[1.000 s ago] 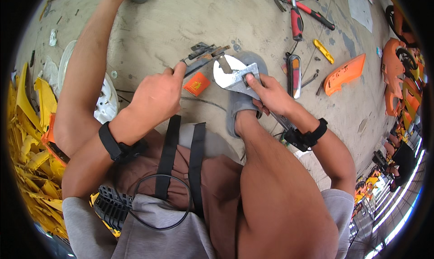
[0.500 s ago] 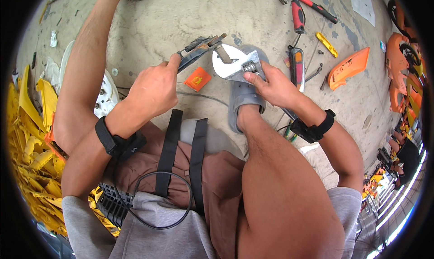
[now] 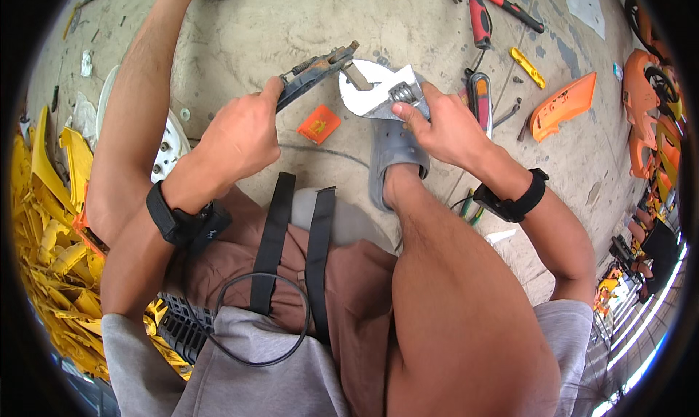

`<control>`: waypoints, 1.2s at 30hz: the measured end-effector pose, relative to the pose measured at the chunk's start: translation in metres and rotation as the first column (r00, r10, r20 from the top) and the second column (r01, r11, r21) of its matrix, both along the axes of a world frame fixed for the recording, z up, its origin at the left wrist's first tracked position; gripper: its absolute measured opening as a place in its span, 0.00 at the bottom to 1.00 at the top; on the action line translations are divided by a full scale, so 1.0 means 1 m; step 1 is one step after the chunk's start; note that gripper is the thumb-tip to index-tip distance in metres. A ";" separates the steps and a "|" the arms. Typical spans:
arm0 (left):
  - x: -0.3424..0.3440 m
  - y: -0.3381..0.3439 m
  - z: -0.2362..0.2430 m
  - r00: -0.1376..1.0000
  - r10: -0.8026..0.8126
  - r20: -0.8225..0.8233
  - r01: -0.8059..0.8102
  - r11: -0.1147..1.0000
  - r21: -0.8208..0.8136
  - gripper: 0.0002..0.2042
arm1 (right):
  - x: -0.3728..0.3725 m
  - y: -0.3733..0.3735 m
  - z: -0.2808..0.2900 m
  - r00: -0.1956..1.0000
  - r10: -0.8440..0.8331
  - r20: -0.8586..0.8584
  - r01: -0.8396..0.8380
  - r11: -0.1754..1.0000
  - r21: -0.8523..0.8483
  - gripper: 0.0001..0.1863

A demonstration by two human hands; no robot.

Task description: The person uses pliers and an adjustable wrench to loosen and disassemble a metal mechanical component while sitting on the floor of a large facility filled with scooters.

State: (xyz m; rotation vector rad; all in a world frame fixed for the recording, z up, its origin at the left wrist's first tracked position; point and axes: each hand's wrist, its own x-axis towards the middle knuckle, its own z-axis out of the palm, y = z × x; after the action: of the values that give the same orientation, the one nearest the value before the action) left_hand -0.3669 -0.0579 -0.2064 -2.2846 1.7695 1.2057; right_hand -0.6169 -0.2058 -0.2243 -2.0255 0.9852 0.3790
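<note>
My left hand (image 3: 239, 134) is closed round a dark metal bar with a small coil spring along it (image 3: 314, 75), tilted up to the right. A rusty end of this bar meets the jaws of a large silver adjustable wrench (image 3: 375, 100). Its flat tab sits in the jaw gap; whether the jaws grip it tightly I cannot tell. My right hand (image 3: 455, 129) wraps round the wrench just behind its head, thumb beside the adjusting screw. The wrench's handle is mostly hidden by my hand and wrist. Below the bar, on the floor, lies a small orange square piece (image 3: 319, 124).
My grey clog (image 3: 397, 155) stands just beneath the wrench. Right of it lie a red-and-grey tool handle (image 3: 480, 100), a yellow strip (image 3: 526, 68) and an orange panel (image 3: 562, 108). Red-handled tools (image 3: 480, 24) lie farther off. Broken yellow plastic (image 3: 54, 249) is heaped at left.
Both hands have shifted slightly left with the bar and wrench. The wrench has turned a little, and its handle, partly seen before, is now mostly hidden behind my right wrist.
</note>
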 end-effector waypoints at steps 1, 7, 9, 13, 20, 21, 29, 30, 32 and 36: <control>0.001 -0.001 0.003 1.000 0.006 -0.005 -0.006 1.000 0.002 0.14 | 0.000 0.000 0.002 1.000 0.012 0.003 -0.012 1.000 -0.023 0.29; 0.005 -0.007 0.007 1.000 0.022 -0.008 -0.022 0.999 -0.046 0.15 | 0.023 -0.029 0.026 0.996 -0.061 -0.063 0.085 0.866 0.493 0.22; 0.009 -0.007 0.011 0.999 0.047 -0.022 -0.048 0.998 -0.044 0.14 | 0.018 -0.035 0.017 0.982 -0.180 -0.062 0.174 0.713 0.679 0.15; 0.014 -0.008 0.021 0.990 0.110 -0.091 -0.114 0.993 -0.038 0.14 | 0.025 -0.037 0.015 0.929 -0.290 -0.229 0.342 0.442 0.830 0.12; 0.025 -0.004 0.023 0.996 0.072 -0.047 -0.076 0.992 -0.104 0.14 | 0.044 -0.048 0.037 0.969 -0.131 -0.209 0.244 0.625 0.742 0.19; 0.024 -0.003 0.023 0.996 0.066 -0.059 -0.070 0.995 -0.075 0.14 | 0.042 -0.046 0.038 0.975 -0.088 -0.203 0.210 0.659 0.722 0.20; 0.006 0.010 0.018 0.979 0.078 -0.189 -0.073 0.997 0.032 0.15 | 0.025 -0.038 0.022 0.958 -0.059 -0.281 0.230 0.744 0.627 0.22; 0.003 0.012 0.012 0.977 0.061 -0.207 -0.064 0.998 -0.008 0.16 | 0.023 -0.039 0.020 0.932 -0.101 -0.348 0.312 0.712 0.629 0.19; -0.004 0.007 0.017 0.980 0.028 -0.196 -0.022 0.999 0.029 0.18 | 0.022 -0.043 0.023 0.879 -0.067 -0.473 0.416 0.592 0.690 0.18; -0.009 0.003 0.017 0.976 -0.005 -0.217 0.017 0.998 0.055 0.18 | 0.021 -0.042 0.021 0.791 0.004 -0.611 0.545 0.448 0.709 0.18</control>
State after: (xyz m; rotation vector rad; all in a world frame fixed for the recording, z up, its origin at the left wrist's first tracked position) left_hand -0.3763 -0.0547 -0.1891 -2.1825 1.7824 1.5353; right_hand -0.5964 -0.2476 -0.2031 -0.7598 1.1136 1.0652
